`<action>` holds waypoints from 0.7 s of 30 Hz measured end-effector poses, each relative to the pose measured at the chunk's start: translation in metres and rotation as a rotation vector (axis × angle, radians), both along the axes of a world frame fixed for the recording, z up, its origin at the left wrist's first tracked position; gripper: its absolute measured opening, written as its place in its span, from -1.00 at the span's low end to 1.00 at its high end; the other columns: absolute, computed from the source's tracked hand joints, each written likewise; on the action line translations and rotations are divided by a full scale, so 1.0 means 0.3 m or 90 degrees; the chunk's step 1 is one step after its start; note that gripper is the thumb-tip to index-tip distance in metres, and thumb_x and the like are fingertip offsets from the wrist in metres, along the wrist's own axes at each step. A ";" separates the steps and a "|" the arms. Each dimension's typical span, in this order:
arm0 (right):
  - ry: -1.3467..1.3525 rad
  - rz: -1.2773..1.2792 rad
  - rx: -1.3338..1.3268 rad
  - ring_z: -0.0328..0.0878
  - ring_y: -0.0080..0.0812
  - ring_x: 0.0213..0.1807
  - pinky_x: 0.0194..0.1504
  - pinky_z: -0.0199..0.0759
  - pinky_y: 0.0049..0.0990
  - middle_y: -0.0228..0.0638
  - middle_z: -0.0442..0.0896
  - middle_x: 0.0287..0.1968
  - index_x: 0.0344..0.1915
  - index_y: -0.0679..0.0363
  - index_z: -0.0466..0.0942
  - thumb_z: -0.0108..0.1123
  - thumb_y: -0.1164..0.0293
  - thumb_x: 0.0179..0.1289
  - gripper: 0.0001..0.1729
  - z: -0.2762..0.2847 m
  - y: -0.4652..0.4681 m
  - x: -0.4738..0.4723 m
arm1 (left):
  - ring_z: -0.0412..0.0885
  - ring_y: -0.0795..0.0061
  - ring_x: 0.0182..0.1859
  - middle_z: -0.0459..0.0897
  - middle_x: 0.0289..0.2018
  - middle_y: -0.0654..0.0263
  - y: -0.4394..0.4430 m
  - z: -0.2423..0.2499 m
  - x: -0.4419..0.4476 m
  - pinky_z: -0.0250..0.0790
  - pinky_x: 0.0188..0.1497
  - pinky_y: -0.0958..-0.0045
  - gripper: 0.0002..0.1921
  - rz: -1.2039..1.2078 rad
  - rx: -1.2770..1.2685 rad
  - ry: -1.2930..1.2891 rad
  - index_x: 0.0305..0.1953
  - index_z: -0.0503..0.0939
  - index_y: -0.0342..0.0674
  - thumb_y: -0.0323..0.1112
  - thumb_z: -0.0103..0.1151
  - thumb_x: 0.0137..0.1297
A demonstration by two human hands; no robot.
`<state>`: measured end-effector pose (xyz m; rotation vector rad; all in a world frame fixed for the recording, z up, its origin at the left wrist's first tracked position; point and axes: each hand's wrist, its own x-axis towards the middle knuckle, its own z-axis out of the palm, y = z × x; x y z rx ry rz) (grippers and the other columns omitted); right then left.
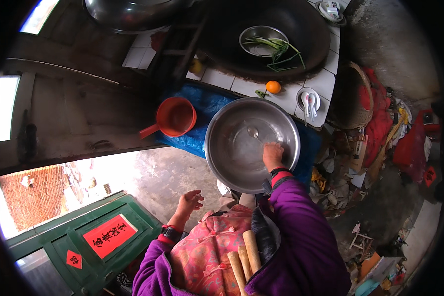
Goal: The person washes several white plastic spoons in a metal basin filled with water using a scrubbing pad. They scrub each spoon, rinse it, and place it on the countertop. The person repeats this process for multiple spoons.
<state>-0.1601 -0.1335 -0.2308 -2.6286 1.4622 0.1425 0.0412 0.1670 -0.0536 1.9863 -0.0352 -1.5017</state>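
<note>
My right hand reaches inside a wide metal basin, its fingers closed around the handle of a metal spoon. The spoon's bowl points away from me, over the basin's bottom. I cannot tell whether the basin holds a little water. Off to the left, my left hand hovers in front of my body with fingers apart and nothing in it. A red plastic dipper rests on blue plastic sheeting left of the basin. Pale brown rods lie against my chest at the open jacket.
Beyond the basin, a white-tiled stove carries an orange, a green clip and a bowl with white spoons. Green onions lie over a metal bowl in the large wok. A wicker basket stands right.
</note>
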 end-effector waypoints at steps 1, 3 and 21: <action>-0.012 0.022 0.008 0.48 -0.24 -0.25 -0.30 0.30 -0.18 -0.30 0.56 -0.33 -0.43 0.02 0.54 -0.01 0.37 0.11 -0.87 0.000 0.004 0.002 | 0.58 0.51 -0.42 0.63 -0.25 0.22 -0.001 0.001 -0.003 0.45 -0.37 0.51 -0.62 -0.001 0.000 -0.003 0.11 0.40 -0.26 -0.25 -0.04 0.32; -0.016 0.030 0.019 0.49 -0.22 -0.25 -0.30 0.29 -0.19 -0.30 0.58 -0.34 -0.44 0.03 0.54 -0.01 0.38 0.10 -0.86 0.002 0.010 0.004 | 0.58 0.51 -0.42 0.63 -0.25 0.22 -0.005 0.007 -0.004 0.45 -0.38 0.51 -0.62 -0.002 0.002 -0.010 0.11 0.40 -0.26 -0.25 -0.04 0.32; 0.015 0.048 0.080 0.44 -0.21 -0.11 -0.13 0.23 -0.17 -0.28 0.57 -0.28 -0.40 0.09 0.58 0.14 0.40 -0.05 -0.85 0.015 0.043 -0.040 | 0.58 0.52 -0.44 0.63 -0.27 0.24 -0.004 0.003 -0.066 0.43 -0.40 0.53 -0.63 -0.006 -0.001 -0.023 0.09 0.41 -0.29 -0.25 -0.06 0.32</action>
